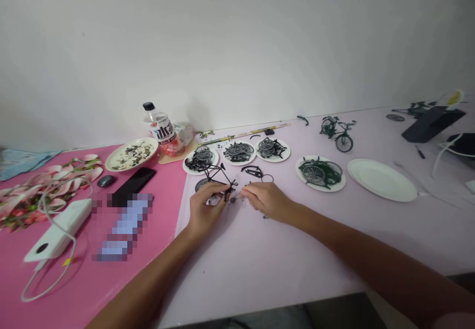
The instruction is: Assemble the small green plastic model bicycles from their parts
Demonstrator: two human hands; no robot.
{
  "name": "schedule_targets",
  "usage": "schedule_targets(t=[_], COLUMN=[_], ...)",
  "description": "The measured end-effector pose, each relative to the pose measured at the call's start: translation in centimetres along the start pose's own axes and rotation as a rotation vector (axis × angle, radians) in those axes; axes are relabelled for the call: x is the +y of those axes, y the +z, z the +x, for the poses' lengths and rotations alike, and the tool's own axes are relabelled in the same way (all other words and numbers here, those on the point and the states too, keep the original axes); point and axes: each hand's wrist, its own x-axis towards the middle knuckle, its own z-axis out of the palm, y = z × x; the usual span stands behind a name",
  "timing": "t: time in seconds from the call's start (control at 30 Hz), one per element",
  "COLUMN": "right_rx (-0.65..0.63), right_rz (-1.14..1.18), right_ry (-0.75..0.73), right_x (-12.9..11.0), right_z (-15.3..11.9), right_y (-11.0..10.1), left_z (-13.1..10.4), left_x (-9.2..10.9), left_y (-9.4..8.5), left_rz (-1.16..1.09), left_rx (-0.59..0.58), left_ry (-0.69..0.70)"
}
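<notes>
My left hand (207,209) is closed around the front end of a small black model bicycle (215,172), whose spoked rear wheel (202,185) shows beyond the fingers. From the right, my right hand (270,201) pinches a tool with a thin metal shaft (238,189). Its tip points at the bicycle beside my left fingertips; whether it touches cannot be made out. The tool's handle is hidden in my fingers. Just beyond my right hand lie a black chain-guard-like part (252,171) and a thin ring (267,178).
Plates of black bicycle parts (273,158) line the back, with a plate of green parts (342,186) to their right. A white oval plate (382,180), an assembled bicycle (337,133) and a dark box (432,125) stand right. A bottle (163,131), bowl (111,162), phone (133,185) and white power bank (59,232) are left.
</notes>
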Motion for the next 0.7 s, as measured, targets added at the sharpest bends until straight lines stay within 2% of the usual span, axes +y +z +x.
schedule_targets(t=[0.23, 0.37, 0.5, 0.6, 0.7], right_rx=[0.107, 0.224, 0.334, 0.334, 0.282], right_rz=[-0.013, 0.048, 0.085, 0.079, 0.044], right_ry=[-0.075, -0.136, -0.108, -0.073, -0.060], right_x=[0.6, 0.6, 0.8, 0.8, 0.5], right_z=[-0.2, 0.2, 0.5, 0.5, 0.3], right_y=[0.0, -0.9, -1.5, -1.4, -1.3], left_z=[0.3, 0.4, 0.5, 0.4, 0.3], left_x=[0.0, 0.1, 0.2, 0.3, 0.5], left_y=[0.0, 0.0, -0.2, -0.2, 0.0], left_rz=[0.065, 0.069, 0.063, 0.057, 0.046], left_rx=[-0.033, -0.030, -0.027, -0.044, -0.064], left_ry=[0.038, 0.023, 0.003, -0.002, -0.009])
